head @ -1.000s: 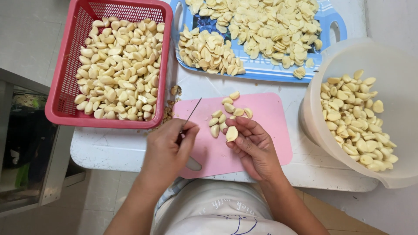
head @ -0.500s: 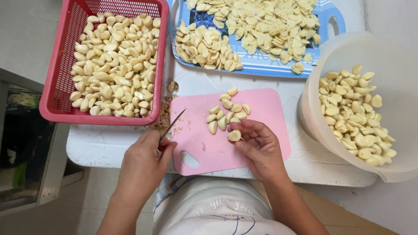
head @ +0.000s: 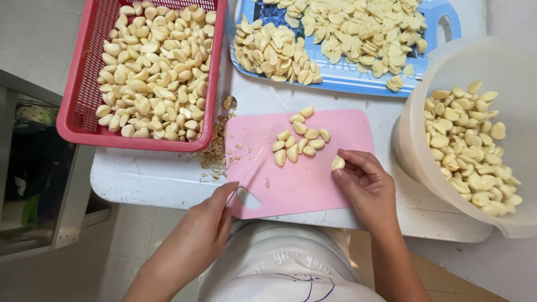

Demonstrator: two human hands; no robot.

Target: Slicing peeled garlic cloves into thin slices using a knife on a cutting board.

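Head view: garlic clove (head: 338, 163) at right hand (head: 366, 187) fingertips.

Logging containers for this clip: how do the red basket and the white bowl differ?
The red basket is rectangular with mesh walls; the white bowl is round with smooth, solid walls. The basket sits left of the pink board, beyond the left hand; the bowl sits right of it, beside the right hand. The basket's garlic cloves cover its whole floor; the bowl's cloves leave wall showing. Both hold peeled cloves.
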